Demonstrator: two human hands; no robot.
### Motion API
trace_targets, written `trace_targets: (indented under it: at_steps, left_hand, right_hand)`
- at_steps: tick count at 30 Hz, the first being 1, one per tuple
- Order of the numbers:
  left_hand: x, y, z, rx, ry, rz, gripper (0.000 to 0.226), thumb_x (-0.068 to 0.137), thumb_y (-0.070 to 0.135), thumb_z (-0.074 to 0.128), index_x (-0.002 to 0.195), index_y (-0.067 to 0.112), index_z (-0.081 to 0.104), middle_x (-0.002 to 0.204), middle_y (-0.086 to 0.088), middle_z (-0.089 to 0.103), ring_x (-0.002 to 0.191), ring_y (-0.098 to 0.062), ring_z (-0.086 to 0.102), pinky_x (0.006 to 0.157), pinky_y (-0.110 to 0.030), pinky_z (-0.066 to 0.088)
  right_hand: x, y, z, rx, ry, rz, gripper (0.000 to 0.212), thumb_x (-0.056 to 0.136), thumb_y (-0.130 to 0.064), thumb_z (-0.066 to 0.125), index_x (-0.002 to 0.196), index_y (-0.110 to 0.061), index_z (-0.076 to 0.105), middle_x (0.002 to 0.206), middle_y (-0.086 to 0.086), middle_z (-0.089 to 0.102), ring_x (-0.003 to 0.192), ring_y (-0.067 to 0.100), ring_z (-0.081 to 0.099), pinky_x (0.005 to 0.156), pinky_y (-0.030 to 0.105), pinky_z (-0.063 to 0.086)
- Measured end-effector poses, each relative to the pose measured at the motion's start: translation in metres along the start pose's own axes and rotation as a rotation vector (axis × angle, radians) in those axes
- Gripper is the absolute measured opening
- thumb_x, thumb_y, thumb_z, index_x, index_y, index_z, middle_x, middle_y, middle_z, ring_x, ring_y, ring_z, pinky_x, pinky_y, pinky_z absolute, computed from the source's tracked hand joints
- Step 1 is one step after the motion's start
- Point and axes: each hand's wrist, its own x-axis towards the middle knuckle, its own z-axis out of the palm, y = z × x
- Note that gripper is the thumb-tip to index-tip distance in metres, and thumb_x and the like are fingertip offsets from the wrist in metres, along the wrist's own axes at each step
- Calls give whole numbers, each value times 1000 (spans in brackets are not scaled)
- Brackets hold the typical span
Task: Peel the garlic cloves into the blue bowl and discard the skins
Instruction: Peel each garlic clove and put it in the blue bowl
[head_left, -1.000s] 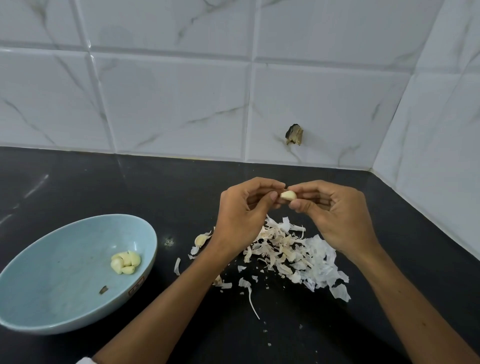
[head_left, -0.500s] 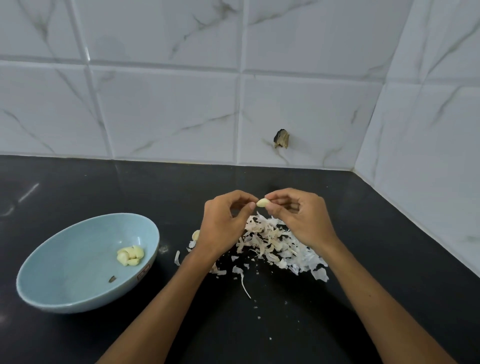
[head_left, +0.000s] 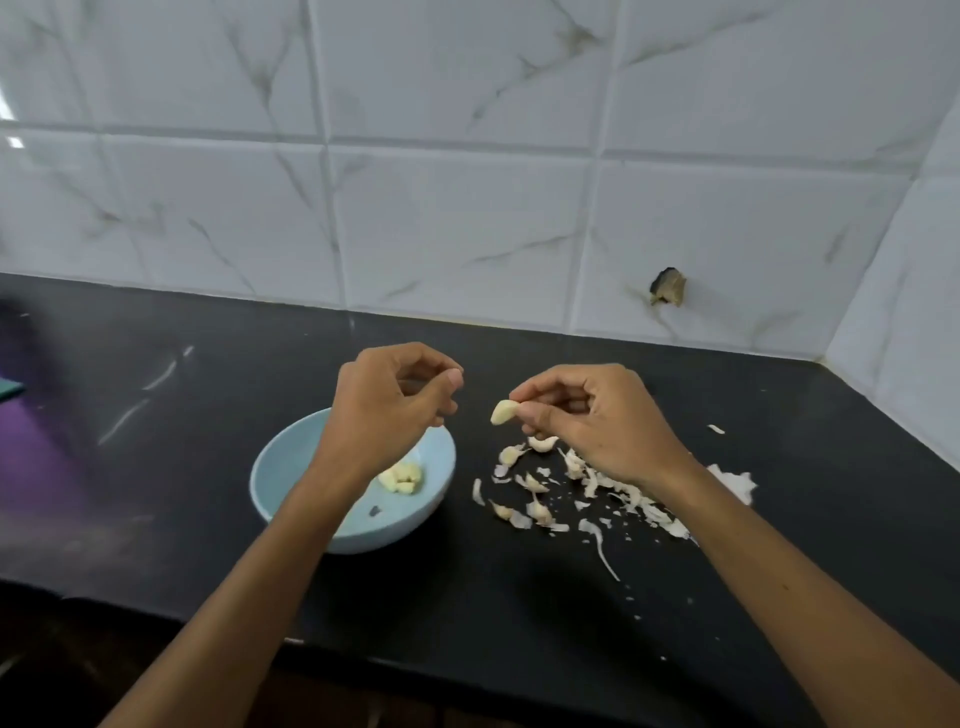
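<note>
Two hands are in my feed, both raised above the black countertop (head_left: 519, 597).

1. The left hand (head_left: 387, 400) hovers directly over the far side of the blue bowl (head_left: 291, 467). Its fingers are curled and the thumb tip lies close to the forefinger. I see nothing held between them.
2. The right hand (head_left: 597, 415) is just to the right of the bowl, apart from the left hand. Its thumb and forefinger pinch one peeled, pale yellow garlic clove (head_left: 504, 412), whose free end points toward the bowl. The clove is in the air, outside the bowl's rim.
3. The bowl stands upright on the countertop. A small heap of peeled cloves (head_left: 402, 478) lies inside it, partly behind the left forearm. One dark speck (head_left: 374, 511) sits on the inner wall, nearer to me than the heap.
4. Loose papery skins (head_left: 597, 483) lie spread on the countertop to the right of the bowl, under and beyond the right hand. Several cloves with skin on (head_left: 511, 454) lie at the edge of the spread nearest the bowl. One stray scrap (head_left: 716, 428) lies well to the right of the bowl, apart from the spread.
5. Behind the bowl is a white marbled tile wall (head_left: 467, 223), with a dark chipped hole (head_left: 667, 286) far to the bowl's right.
</note>
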Motion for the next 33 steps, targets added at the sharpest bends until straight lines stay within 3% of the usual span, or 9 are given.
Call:
trace_targets:
  at_steps: [7,17,20,23,25,33]
  left_hand:
    - [10,-32,-42,67,-47,-133,8,94,22,72,96,15,77,84,2,78,76,-10,76,76,-29,63]
    - [18,-58,-54,187,-120,-149,6,94,25,73,95,19,76,81,5,77,74,-5,75,81,-38,64]
    - [19,-62,-53,200,-141,-155,5,94,25,73,93,20,76,80,4,77,75,-6,75,81,-38,64]
    - [21,-61,-53,202,-147,-150,4,93,25,74,93,22,76,79,5,77,77,-7,75,81,-38,64]
    - [22,-56,-51,187,-160,-128,3,93,25,75,93,22,76,81,5,77,79,-8,75,83,-38,63]
    - [28,-19,-14,112,-244,-15,8,93,25,74,100,20,76,89,5,78,85,-6,74,86,-30,61]
  right_hand:
    - [44,-22,47,-263,-181,-79,7,84,-25,83,91,-24,81,71,-12,74,68,0,69,68,14,51]
    - [72,-25,91,-646,-393,-210,14,93,-17,70,104,-17,79,93,-2,76,84,11,69,84,33,57]
    - [75,-28,85,-630,-355,-230,14,94,-17,70,104,-17,79,89,-5,76,79,5,67,83,26,55]
    - [73,-26,60,-483,-198,-183,10,93,-14,70,99,-16,79,73,-10,73,67,-2,68,77,16,54]
    - [69,-19,37,-442,-127,-132,9,93,-15,71,99,-16,78,74,-6,75,67,-2,69,78,13,54]
    - [29,36,-12,-411,-45,-114,12,93,-16,72,103,-17,78,82,-8,76,74,-1,72,77,16,57]
